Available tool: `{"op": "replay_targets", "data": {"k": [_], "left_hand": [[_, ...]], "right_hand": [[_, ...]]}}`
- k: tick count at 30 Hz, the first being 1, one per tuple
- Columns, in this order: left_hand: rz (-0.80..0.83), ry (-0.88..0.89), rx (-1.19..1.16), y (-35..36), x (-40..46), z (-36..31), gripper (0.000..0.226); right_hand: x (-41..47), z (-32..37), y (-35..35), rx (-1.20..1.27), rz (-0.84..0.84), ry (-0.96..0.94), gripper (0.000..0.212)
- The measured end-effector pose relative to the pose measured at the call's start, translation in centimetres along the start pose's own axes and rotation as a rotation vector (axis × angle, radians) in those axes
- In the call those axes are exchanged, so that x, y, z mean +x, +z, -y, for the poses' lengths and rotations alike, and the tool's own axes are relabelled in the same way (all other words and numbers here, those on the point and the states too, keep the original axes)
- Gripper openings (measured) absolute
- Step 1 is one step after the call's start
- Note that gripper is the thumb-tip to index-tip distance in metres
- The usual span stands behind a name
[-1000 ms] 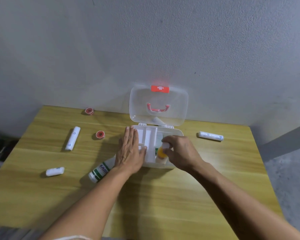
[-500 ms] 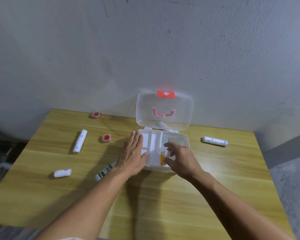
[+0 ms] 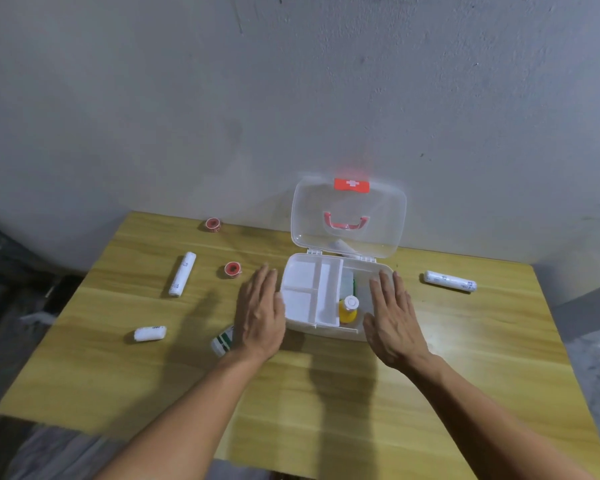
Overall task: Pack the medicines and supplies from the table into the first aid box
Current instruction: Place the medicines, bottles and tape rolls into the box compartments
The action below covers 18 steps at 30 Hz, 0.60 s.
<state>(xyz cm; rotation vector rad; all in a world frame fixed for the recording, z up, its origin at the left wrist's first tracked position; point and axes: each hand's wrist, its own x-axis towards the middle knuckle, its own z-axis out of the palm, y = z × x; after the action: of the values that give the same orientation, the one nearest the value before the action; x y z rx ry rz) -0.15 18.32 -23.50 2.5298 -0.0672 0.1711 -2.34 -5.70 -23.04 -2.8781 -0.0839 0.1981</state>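
Wooden yellow-grain table (image 3: 326, 410) fills the lower view, grey rough wall behind it. Going left to right we see: a short white gauze roll (image 3: 149, 333) lying near the left front; a long white wrapped bandage roll (image 3: 182, 274) lying farther back, pointing away from us; a small red tape roll (image 3: 212, 224) close to the back edge by the wall; a second small red tape roll (image 3: 232, 269) nearer the middle, just left of our left hand. A white tube with green stripes (image 3: 223, 341) lies on the table, its far end hidden under our left hand. Our left hand (image 3: 260, 315) is flat, palm down, fingers straight and together, holding nothing, just beside the left wall of the box; whether it touches the box, can't tell. The white plastic first aid box (image 3: 297, 318) sits centre-back on the table, clear lid with red latch and red handle (image 3: 349, 220) standing upright against the wall. A white divided tray (image 3: 309, 292) fills the left part of the box, compartments look bare. Right of the tray, in the deeper section, a small yellow bottle with a white cap (image 3: 349, 310) stands upright; something white-green behind it, too blurred to name. Our right hand (image 3: 392, 318) is flat, fingers straight and slightly spread, gripping nothing, over the box's right edge. Far right, another long white wrapped bandage roll (image 3: 450, 281) lies crosswise, well apart from the box.
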Motion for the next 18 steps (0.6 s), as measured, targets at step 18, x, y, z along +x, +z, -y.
{"op": "replay_targets", "data": {"k": [18], "left_hand": [[0.048, -0.354, 0.024, -2.4, -3.6, 3.3, 0.043]], "right_hand": [[0.0, -0.1, 0.3, 0.429, -0.029, 0.085, 0.067]]}}
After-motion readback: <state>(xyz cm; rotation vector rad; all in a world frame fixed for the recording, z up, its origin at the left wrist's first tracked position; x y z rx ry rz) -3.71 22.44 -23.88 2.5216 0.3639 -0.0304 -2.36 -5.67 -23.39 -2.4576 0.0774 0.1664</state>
